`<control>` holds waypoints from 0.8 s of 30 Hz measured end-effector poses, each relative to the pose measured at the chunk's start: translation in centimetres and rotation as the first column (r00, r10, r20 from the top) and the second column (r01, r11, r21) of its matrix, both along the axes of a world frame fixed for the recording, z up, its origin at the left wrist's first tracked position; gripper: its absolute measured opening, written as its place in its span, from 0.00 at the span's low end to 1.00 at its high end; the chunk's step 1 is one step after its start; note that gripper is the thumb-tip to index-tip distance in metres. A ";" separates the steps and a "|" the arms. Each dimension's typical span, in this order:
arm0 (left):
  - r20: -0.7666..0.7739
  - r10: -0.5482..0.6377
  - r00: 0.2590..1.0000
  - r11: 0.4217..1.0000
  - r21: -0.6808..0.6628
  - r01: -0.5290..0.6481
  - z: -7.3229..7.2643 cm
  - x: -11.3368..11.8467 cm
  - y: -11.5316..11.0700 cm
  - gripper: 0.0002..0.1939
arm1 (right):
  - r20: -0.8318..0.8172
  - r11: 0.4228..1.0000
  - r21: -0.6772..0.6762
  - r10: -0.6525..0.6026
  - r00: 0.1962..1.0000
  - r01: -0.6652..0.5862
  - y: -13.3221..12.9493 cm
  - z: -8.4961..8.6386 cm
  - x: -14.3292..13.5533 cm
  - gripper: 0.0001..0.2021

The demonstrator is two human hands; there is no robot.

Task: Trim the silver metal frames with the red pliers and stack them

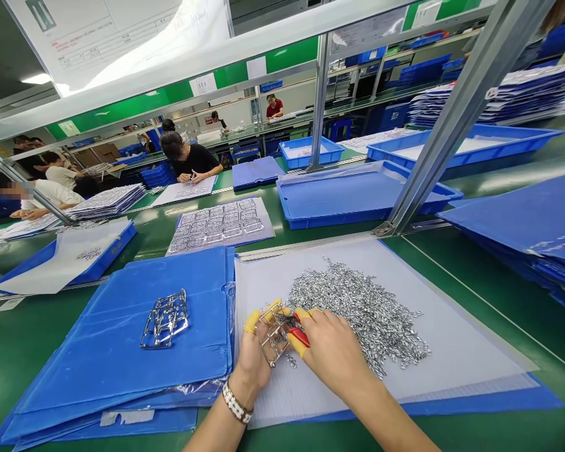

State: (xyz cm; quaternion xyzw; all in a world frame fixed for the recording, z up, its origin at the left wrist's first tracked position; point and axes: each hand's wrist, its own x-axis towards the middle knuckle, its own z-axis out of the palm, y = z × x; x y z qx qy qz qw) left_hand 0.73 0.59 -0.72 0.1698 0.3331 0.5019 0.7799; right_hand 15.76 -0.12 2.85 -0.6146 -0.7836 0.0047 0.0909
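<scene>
A silvery openwork frame [274, 335] is held tilted just beside a red-handled tool [300, 337].

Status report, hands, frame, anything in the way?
Left hand holding metal frame. Right hand gripping red-handled tool at frame. Pile of silvery parts alongside, not blocking.

Seeing the red-handled tool [300, 337] only partly inside the right hand [332, 345]. Finding both forearms [388, 411] cropped at the bottom edge, the blue stack [532, 220] at the right. Failing to read print on the hanging sheet [132, 41].
</scene>
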 end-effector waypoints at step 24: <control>0.099 0.000 0.995 1.000 -0.005 0.001 0.8 -0.4 0.8 0.28 | -0.003 1.000 -0.005 -0.026 1.000 0.026 -1.2 -1.4 0.6 0.12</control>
